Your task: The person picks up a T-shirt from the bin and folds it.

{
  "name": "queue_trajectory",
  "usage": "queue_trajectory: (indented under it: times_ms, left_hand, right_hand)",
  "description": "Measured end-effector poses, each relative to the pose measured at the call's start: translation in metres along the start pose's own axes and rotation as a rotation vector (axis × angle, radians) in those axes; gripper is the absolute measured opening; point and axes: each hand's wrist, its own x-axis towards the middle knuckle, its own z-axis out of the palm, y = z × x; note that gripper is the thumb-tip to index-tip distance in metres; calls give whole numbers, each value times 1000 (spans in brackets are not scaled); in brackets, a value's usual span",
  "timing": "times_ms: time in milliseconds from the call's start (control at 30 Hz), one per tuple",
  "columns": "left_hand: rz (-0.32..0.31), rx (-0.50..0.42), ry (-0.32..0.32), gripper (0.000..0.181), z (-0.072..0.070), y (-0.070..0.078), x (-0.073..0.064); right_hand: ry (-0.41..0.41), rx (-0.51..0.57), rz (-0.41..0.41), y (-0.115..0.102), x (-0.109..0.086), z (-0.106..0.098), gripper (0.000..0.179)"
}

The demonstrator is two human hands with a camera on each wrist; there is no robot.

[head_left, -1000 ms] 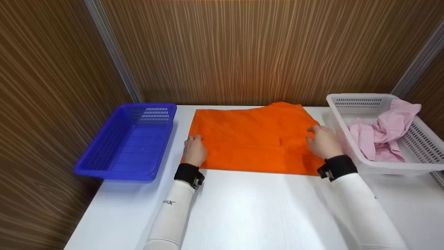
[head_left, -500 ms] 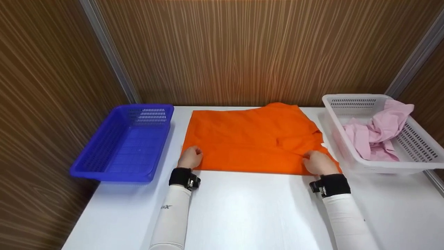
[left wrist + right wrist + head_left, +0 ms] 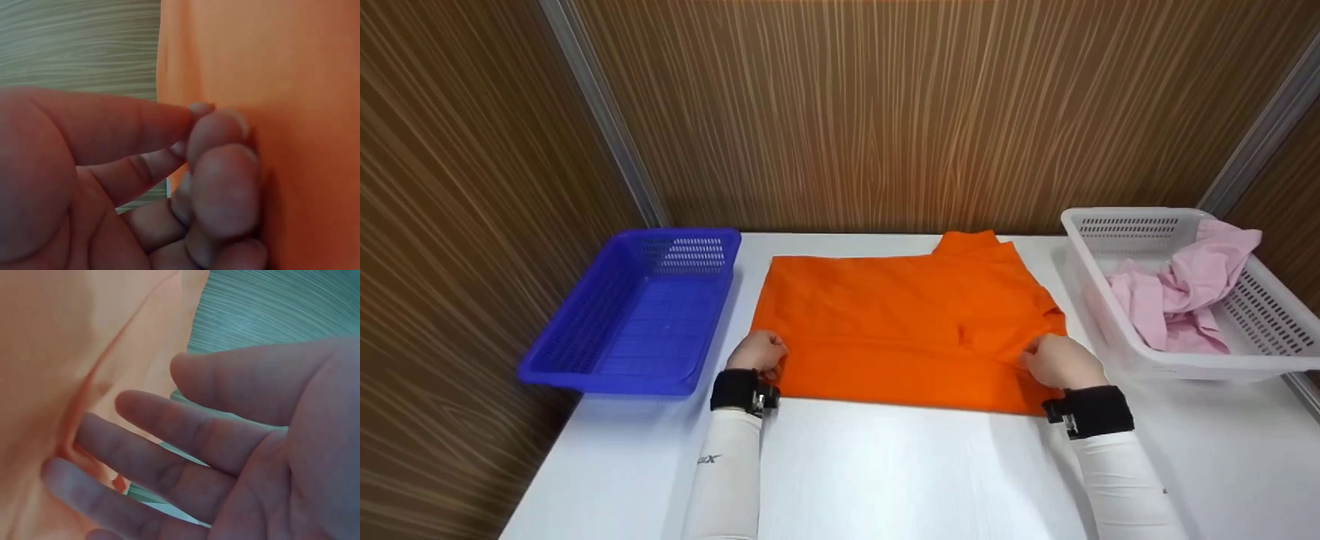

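An orange shirt lies folded on the white table, its collar pointing toward the back panel. My left hand is at the shirt's front left side, and in the left wrist view its thumb and curled fingertips meet in a pinch at the cloth; the pinched bit is hidden. At the shirt's right side is my right hand. Its fingers are spread and fairly straight in the right wrist view, the tips touching a crease in the cloth, the thumb apart from them.
A blue plastic basket with nothing in it stands to the left. On the right is a white basket holding a crumpled pink garment. Wood-patterned panels rise behind the table and at both sides.
Both hands have come down onto the shirt's sides and moved toward me. The shirt has slid nearer the front, and its collar shows more at the back.
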Motion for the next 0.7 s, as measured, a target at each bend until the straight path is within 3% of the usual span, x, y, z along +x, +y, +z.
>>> queue_trajectory:
  times_ms: [167,333,700]
  left_hand:
    - [-7,25,-60,26,-5,-2,-5]
    - [-54,28,-88,26,-7,-2,-8]
    - [-10,113,-87,20,-12,-3,-6]
  right_hand:
    - [-12,4,-4,1,-4,-2,26]
    - [-33,30,12,3,-6,-3,26]
    - [-30,26,1,6,-1,-1,26]
